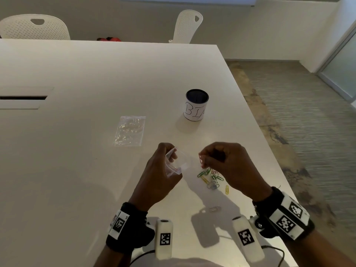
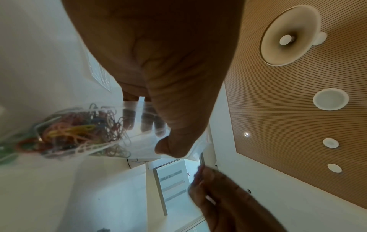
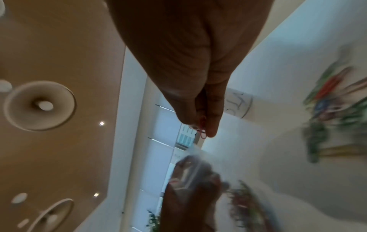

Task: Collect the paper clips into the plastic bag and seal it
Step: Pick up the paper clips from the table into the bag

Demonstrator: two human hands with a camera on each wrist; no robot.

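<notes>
Mid-collection, our left hand (image 1: 161, 170) grips the plastic bag (image 1: 174, 160) open while our right hand (image 1: 223, 162) pinches a red paper clip (image 1: 200, 158), which next needs guiding into the bag's mouth.

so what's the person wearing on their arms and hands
Both hands, the left hand and right hand, are bare, with no gloves or sleeves in view. Each wrist carries a black strap with white panels printed with black-and-white square code markers. A white cylindrical camera unit bearing the same kind of marker sits under each wrist, with a thin black cable trailing off.
</notes>
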